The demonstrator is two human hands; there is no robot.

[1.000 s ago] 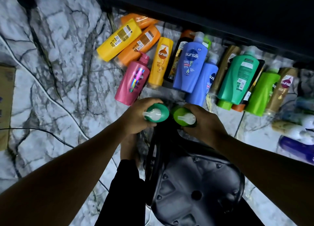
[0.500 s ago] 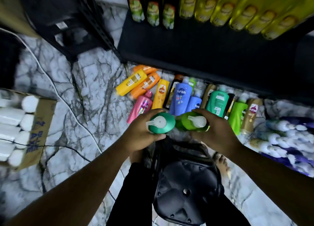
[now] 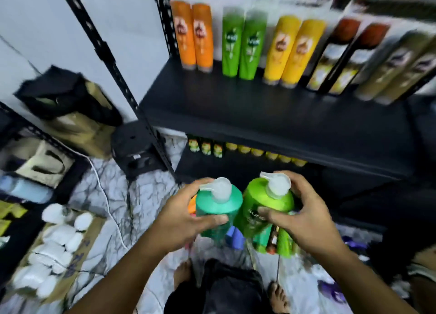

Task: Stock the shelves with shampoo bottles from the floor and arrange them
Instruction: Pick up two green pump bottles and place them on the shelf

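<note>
Teal pump bottle (image 3: 218,209) gripped in the left hand (image 3: 181,221), lime one (image 3: 266,205) in the right hand (image 3: 299,221), and these one-handed holds could slip onto the floor stock.

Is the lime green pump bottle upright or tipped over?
Upright: the right hand holds the lime green pump bottle, white pump on top.

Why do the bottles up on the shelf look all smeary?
In the head view, the shelf bottles are streaked, worst toward the right, probably because the camera was moving; the teal pump bottle in the left hand and the lime pump bottle in the right hand look sharper; under the shelf it is dark.
</note>
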